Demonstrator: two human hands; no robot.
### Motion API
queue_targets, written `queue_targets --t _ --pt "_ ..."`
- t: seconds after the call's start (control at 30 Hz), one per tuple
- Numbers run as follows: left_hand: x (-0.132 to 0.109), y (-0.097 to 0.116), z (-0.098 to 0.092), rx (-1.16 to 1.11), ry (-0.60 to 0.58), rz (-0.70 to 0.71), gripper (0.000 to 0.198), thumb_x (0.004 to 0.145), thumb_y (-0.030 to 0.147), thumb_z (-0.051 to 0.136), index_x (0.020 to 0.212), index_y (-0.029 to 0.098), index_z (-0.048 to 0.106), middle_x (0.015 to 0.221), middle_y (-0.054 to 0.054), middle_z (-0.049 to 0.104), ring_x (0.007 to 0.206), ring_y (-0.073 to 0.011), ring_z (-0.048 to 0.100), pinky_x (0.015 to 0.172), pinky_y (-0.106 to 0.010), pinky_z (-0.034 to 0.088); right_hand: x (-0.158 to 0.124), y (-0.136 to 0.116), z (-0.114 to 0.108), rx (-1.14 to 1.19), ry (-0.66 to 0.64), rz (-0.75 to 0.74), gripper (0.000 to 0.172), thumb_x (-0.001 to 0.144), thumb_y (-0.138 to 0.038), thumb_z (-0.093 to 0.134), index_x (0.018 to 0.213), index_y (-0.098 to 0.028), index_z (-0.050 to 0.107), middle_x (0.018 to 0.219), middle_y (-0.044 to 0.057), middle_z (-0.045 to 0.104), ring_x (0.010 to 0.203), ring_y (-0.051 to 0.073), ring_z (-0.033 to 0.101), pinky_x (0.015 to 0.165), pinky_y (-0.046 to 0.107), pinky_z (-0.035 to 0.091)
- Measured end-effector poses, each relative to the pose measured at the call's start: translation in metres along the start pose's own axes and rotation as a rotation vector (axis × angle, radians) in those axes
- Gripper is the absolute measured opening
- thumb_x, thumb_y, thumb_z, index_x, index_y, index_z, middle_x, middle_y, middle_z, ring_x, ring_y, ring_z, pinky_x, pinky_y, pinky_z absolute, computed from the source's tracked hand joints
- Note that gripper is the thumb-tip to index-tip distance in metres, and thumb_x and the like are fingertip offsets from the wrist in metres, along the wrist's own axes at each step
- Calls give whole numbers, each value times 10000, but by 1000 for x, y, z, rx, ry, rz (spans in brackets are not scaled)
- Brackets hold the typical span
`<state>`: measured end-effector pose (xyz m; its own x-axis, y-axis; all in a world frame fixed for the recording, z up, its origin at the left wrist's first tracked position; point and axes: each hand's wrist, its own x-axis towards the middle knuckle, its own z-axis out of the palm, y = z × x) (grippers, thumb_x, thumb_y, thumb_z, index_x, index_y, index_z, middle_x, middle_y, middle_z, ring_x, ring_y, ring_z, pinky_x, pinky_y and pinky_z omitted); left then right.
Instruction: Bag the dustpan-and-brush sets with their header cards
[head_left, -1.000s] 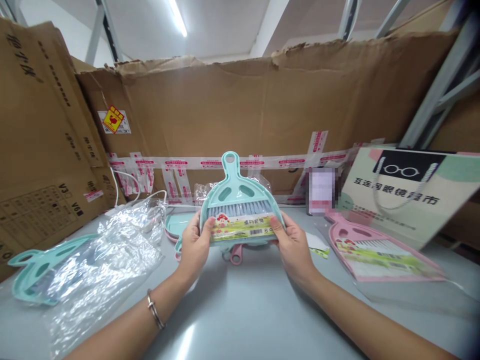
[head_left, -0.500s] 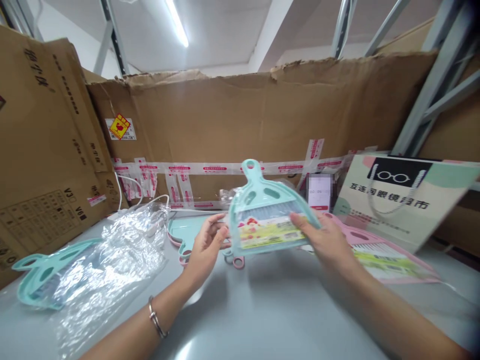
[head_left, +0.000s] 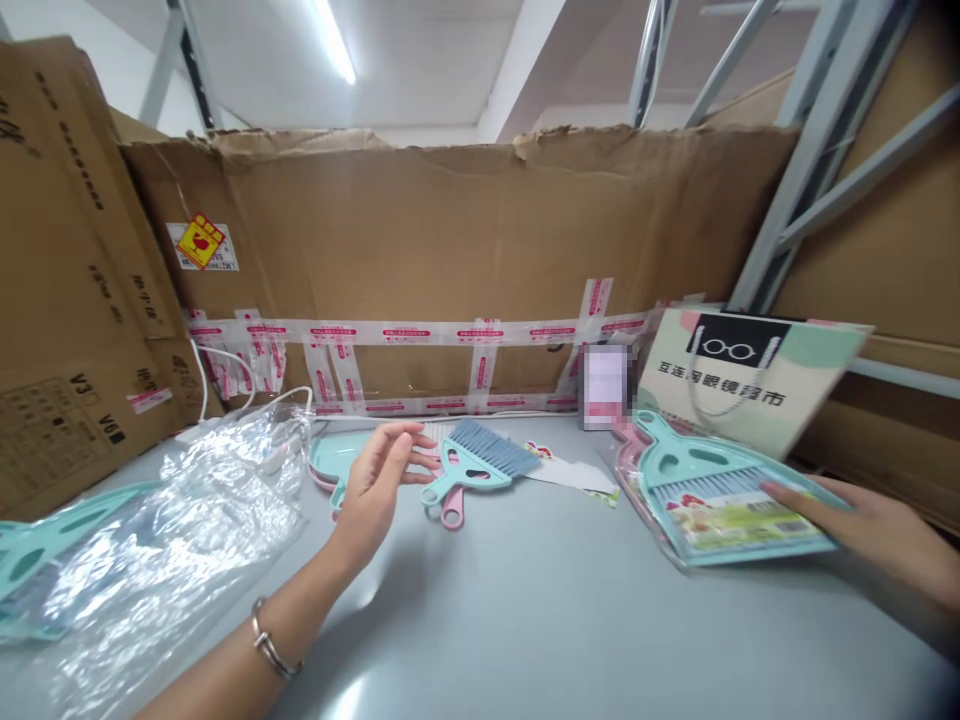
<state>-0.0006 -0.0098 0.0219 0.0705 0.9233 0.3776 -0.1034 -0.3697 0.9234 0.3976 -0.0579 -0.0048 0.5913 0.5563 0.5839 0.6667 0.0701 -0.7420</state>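
Note:
My right hand grips the right edge of a packed teal dustpan-and-brush set, thumb on top. The set lies at the right of the grey table, on top of a pink set whose handle sticks out behind it. My left hand hovers open, fingers spread, holding nothing. It is just left of a loose teal brush that lies over a pink handle. A bare teal dustpan lies behind this hand.
Crumpled clear plastic bags cover the table's left, with another teal dustpan at the far left. Taped cardboard walls close off the back and left. A paper bag with a glasses print leans at back right. A paper label lies mid-table.
My right hand carried the teal set from the middle to the right and laid it on the pink set. My left hand let go of it and stays open near the loose brush.

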Motion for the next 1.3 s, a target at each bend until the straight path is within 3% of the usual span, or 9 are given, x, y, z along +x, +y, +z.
queue_targets --t 0.1,0.33,0.43,0.57,0.73,0.93,1.03,1.13,1.3 --pt "4 5 -7 27 58 30 254 821 405 486 940 187 544 865 -42 610 694 -134 622 615 -269 540 -11 -2 20 -149 -3 -95 410 654 -671 424 668 -320 636 805 180 586 847 291 594 555 446 334" --pt "19 23 -28 110 290 243 227 822 379 477 916 188 556 842 -36 613 725 -145 612 615 -270 534 13 75 19 -594 -78 -140 410 537 -595 628 793 -274 627 776 189 545 737 335 531 530 427 344" --pt "28 23 -41 247 333 247 251 810 392 467 898 184 576 846 -47 613 777 -176 603 595 -271 525 21 53 22 -631 57 -290 448 652 -554 559 968 -239 603 902 205 547 862 357 501 615 449 372" --pt "39 5 -62 773 103 169 213 769 300 463 831 202 642 891 -63 643 885 -228 575 697 -313 489 15 -38 49 -357 60 -600 343 782 -429 492 1027 -200 563 942 160 557 994 303 487 826 442 366" --pt "44 -14 -93 1244 -379 27 385 575 90 471 874 216 678 930 -89 657 876 -248 580 734 -310 424 -14 -115 113 43 -406 -795 167 845 -325 440 863 -221 568 891 75 593 849 210 551 752 357 404" --pt "42 -3 -110 1344 -553 -139 569 566 63 406 1057 248 627 969 -87 671 847 -236 607 659 -273 416 -64 -103 155 -74 -725 -783 237 861 -385 434 748 -204 536 786 48 615 770 199 554 714 359 400" --pt "43 1 -106 1346 -587 -121 422 602 76 385 859 238 679 821 -60 684 732 -213 600 619 -267 398 -75 -90 156 -91 -837 -816 253 844 -357 472 1050 -221 531 1046 76 595 960 221 538 820 394 405" --pt "46 1 -102 1334 -612 -50 275 629 102 402 680 212 649 711 -41 649 657 -189 561 598 -261 378 -78 -85 157 -115 -859 -833 297 838 -296 474 1126 -241 519 1083 81 582 994 228 529 834 411 416" --pt "51 5 -98 1388 -413 188 274 717 97 346 700 214 594 736 -42 612 721 -198 511 645 -289 358 -79 -88 162 -165 -844 -876 279 840 -185 427 1073 -227 574 985 89 592 895 224 539 772 404 439"
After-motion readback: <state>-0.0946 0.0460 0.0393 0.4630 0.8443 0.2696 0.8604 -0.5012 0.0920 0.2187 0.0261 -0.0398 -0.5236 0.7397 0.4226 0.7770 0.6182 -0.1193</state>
